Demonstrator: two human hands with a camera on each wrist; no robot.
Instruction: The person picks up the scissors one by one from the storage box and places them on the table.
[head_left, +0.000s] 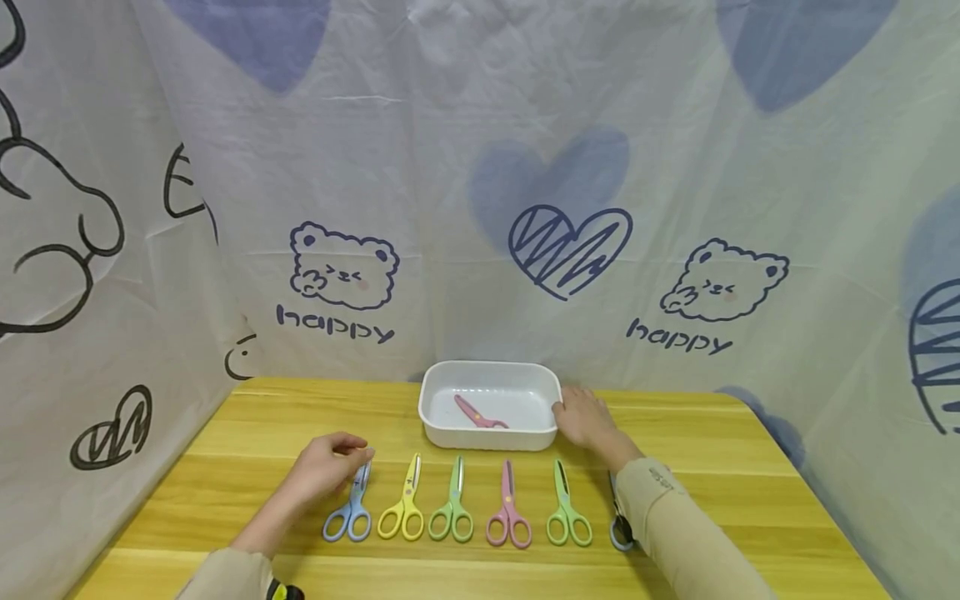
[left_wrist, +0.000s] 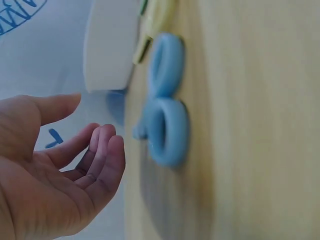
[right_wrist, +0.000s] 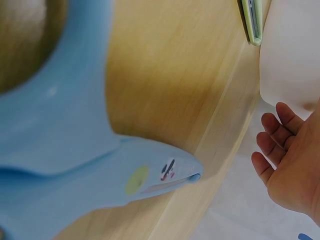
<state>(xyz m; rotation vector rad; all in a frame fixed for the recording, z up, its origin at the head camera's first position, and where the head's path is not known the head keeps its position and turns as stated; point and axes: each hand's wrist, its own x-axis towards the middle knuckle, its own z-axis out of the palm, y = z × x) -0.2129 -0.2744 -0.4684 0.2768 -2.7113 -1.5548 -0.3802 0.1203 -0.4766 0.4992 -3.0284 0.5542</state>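
My left hand [head_left: 330, 465] hovers over the blade end of the leftmost blue scissors [head_left: 351, 512], fingers loosely bent. In the left wrist view a gap shows between thumb and fingers, with nothing held. At the right side of the white plastic container [head_left: 491, 437], my right hand [head_left: 585, 417] touches the wall near the rim. Its fingers look relaxed in the right wrist view. Pink scissors [head_left: 474, 412] lie inside the container. Another pair of blue scissors [right_wrist: 165, 172] lies under my right forearm, partly hidden by the sleeve in the head view.
Between the blue pairs, yellow scissors [head_left: 405, 508], green scissors [head_left: 452, 510], pink scissors [head_left: 508, 512] and more green scissors [head_left: 567, 512] lie in a row, blades away from me. The wooden table [head_left: 420, 575] meets a printed cloth [head_left: 480, 292] behind the container.
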